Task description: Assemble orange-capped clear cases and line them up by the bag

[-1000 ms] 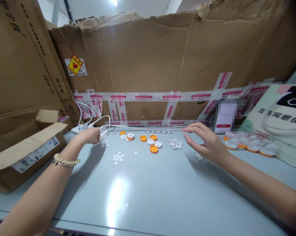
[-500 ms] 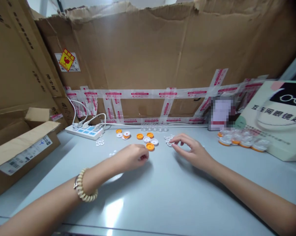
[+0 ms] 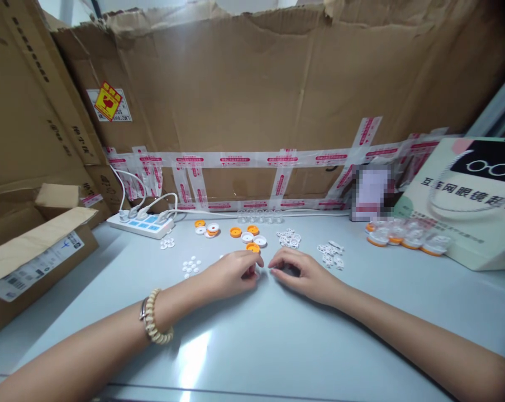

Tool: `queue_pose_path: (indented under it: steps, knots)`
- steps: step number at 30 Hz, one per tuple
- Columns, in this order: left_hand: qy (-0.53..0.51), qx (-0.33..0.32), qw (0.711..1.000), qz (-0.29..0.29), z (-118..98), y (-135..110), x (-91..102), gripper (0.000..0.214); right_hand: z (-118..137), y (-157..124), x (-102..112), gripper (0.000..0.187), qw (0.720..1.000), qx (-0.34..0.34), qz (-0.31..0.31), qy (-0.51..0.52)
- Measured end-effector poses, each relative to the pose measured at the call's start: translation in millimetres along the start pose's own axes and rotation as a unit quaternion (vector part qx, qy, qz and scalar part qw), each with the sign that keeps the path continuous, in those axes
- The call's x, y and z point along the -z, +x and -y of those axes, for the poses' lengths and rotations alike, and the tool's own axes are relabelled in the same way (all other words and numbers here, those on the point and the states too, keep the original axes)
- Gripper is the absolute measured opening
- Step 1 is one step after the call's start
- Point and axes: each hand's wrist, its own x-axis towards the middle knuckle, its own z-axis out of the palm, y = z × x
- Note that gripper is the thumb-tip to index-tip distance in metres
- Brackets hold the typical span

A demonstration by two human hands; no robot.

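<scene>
Left hand (image 3: 234, 272) and right hand (image 3: 310, 274) are both curled, nearly touching — can't tell if they're gripping anything. A round orange plastic cap (image 3: 252, 247) sits just past the left.

head view | worn on head | faces forward, down | over tabletop (image 3: 303, 346) toward cardboard (image 3: 244, 84) | hands (image 3: 234, 273) near, mid-frame

A large taped carton (image 3: 236, 89) spans the upper frame. Lower left, an open cardboard box (image 3: 34, 248) – a white power strip (image 3: 146, 226) beside it. Right: an upright, blurred phone (image 3: 368, 192) – then a pale printed bag (image 3: 466, 220).
</scene>
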Motion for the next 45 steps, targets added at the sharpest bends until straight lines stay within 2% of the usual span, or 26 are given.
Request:
queue_pose_path:
  steps: [3,5,6,7,9,12,14,17,22,26,31,35,37,38,40,42,45]
  knots:
    - [-0.003,-0.012,1.000,-0.018,-2.8,-0.1,12.9,0.018,0.6,-1.7,-2.0,0.012,1.000,0.005,0.015,0.004]
    - [0.007,-0.017,0.999,-0.048,2.5,-1.0,33.3,0.016,0.9,-2.7,-1.9,0.012,1.000,0.006,0.014,0.005]
    - [0.011,-0.003,0.997,-0.083,8.8,-2.4,46.3,0.016,1.1,-3.0,-1.8,0.012,1.000,0.004,0.014,0.005]
    - [0.020,0.025,0.994,-0.109,17.9,-4.5,60.1,0.017,1.4,-3.2,-1.6,0.011,1.000,0.001,0.014,0.004]
    - [0.051,0.104,0.986,-0.120,43.1,-11.4,86.5,0.021,1.8,-3.0,-1.5,0.011,1.000,-0.004,0.017,0.005]
    - [0.114,0.184,0.974,-0.070,88.1,-24.9,110.2,0.025,1.9,-2.5,-1.8,0.010,1.000,-0.007,0.024,0.005]
    - [0.134,0.199,0.970,-0.040,112.4,-31.8,111.7,0.028,1.4,-2.6,-1.9,0.011,1.000,-0.007,0.026,0.004]
    - [0.143,0.188,0.972,-0.008,131.7,-34.6,99.2,0.024,0.3,-3.2,-1.4,0.011,1.000,-0.007,0.025,-0.001]
    - [0.164,0.157,0.974,0.011,139.9,-29.4,74.3,0.018,-1.3,-3.1,-1.0,0.012,1.000,-0.009,0.025,-0.006]
    - [0.191,0.129,0.973,-0.009,144.4,-29.4,67.4,0.015,-1.3,-2.5,-1.0,0.012,1.000,-0.009,0.027,-0.008]
    - [0.234,0.083,0.967,-0.058,134.9,-28.9,75.1,0.018,-1.0,-2.6,-0.4,0.011,1.000,-0.009,0.025,-0.002]
    - [0.253,0.044,0.954,-0.155,97.3,-19.3,77.8,0.026,-0.3,-1.4,-0.6,0.011,1.000,-0.015,0.009,0.004]
    - [0.253,-0.079,0.939,-0.218,70.2,-13.7,70.5,0.022,0.0,-0.8,-0.8,0.011,1.000,-0.018,-0.003,0.007]
    - [0.255,-0.140,0.931,-0.221,56.8,-11.6,64.8,0.021,0.1,-0.7,-0.9,0.012,1.000,-0.020,-0.009,0.008]
    - [0.259,-0.219,0.920,-0.196,34.4,-9.0,51.3,0.025,0.1,-0.6,-1.0,0.012,1.000,-0.023,-0.018,0.010]
    - [0.250,-0.238,0.923,-0.171,21.2,-8.2,38.1,0.026,-0.1,-0.7,-1.0,0.013,0.999,-0.025,-0.024,0.014]
    - [0.242,-0.247,0.929,-0.133,17.6,-8.0,24.1,0.021,-0.7,-0.8,-1.1,0.013,0.999,-0.025,-0.023,0.018]
